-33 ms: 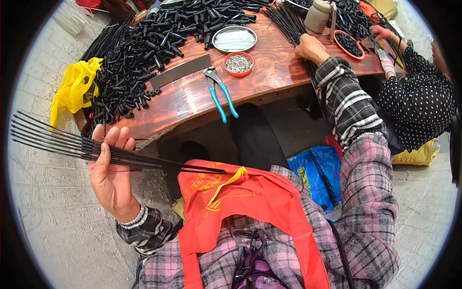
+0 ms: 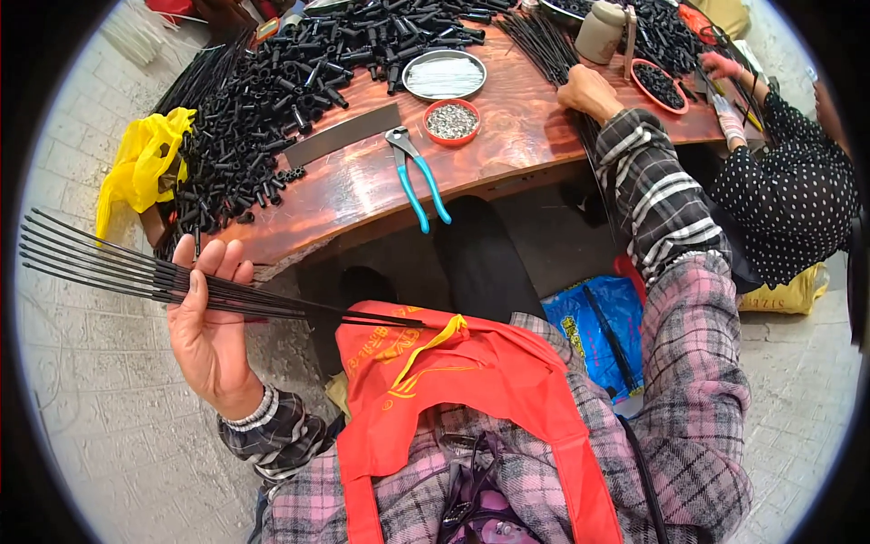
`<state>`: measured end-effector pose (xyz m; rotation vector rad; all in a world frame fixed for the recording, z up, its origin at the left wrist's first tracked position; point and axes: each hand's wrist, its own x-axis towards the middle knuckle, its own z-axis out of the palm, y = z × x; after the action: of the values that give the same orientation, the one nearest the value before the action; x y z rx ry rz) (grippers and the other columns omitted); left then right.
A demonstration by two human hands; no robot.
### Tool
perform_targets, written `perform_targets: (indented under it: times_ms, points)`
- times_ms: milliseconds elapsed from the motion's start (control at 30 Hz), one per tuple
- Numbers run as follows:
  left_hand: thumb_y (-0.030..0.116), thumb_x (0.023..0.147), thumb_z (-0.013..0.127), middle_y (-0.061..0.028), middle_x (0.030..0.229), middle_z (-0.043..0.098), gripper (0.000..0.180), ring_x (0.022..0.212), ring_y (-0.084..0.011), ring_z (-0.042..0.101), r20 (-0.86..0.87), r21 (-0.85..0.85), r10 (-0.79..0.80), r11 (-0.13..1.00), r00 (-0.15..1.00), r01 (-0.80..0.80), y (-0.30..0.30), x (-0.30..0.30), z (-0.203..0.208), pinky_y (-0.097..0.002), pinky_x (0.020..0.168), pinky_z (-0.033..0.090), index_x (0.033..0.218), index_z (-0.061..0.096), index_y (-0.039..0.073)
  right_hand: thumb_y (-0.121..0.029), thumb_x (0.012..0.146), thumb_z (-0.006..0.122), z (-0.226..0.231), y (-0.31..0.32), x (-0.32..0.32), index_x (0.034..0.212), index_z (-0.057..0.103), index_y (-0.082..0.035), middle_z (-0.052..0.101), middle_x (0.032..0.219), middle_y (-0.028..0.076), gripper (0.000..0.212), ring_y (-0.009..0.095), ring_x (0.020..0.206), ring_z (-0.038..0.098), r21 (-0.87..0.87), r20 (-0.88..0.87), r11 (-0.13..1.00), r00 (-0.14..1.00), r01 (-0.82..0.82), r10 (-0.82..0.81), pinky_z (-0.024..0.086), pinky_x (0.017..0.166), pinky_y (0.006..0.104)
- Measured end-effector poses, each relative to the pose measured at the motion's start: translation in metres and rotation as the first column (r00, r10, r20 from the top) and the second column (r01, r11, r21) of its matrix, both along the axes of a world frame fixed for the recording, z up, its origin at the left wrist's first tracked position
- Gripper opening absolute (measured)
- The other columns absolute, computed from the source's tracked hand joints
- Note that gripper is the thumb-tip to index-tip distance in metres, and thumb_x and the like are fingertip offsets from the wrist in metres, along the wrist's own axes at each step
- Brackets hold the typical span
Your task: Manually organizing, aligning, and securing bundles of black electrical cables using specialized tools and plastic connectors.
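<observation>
My left hand is raised over the left floor, its thumb and fingers closed on a fanned bundle of thin black rods. The inner ends of these rods reach across to my red apron. At the right of the table, my right hand grips a second bundle of long black rods, which extends past the table's front edge under my forearm. Its fingertips are partly hidden. Between the hands, pliers with blue handles lie with their grips overhanging the edge.
Heaped black tubular pieces cover the left of the wooden table. A flat metal bar, a tray of white sticks and a red-rimmed bowl of small metal parts lie mid-table. A co-worker's gloved hand is at right.
</observation>
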<state>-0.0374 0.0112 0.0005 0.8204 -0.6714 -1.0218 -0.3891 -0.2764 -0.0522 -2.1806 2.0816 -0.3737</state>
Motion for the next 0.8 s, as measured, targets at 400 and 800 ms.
perform_targets:
  times_ms: [400, 800]
  points:
    - [0.007, 0.081, 0.048, -0.0198, 0.104, 0.053, 0.037, 0.096, -0.0306, 0.053, -0.031, -0.048, 0.002, 0.999, 1.000, -0.003, 0.002, -0.005, -0.007, -0.0408, 0.083, 0.042, 0.116, 0.040, -0.002, -0.017, 0.078, 0.056, 0.061, 0.036, 0.010, 0.080, 0.058, -0.002, 0.055, 0.060, 0.002, 0.015, 0.005, 0.046, 0.047, -0.268, 0.812, 0.956, 0.506, -0.119, 0.291, 0.035, 0.040, 0.0165]
    - [0.004, 0.084, 0.044, -0.0187, 0.094, 0.057, 0.028, 0.090, -0.0312, 0.057, 0.002, -0.084, -0.057, 0.995, 0.998, 0.057, -0.009, -0.038, 0.010, -0.0404, 0.077, 0.047, 0.111, 0.043, -0.004, -0.014, 0.083, 0.053, 0.090, 0.153, 0.111, 0.090, 0.056, -0.002, 0.044, 0.057, -0.007, 0.014, -0.001, 0.045, 0.035, -0.534, 0.733, 0.707, 0.164, -0.464, 0.660, 0.024, 0.038, 0.0136]
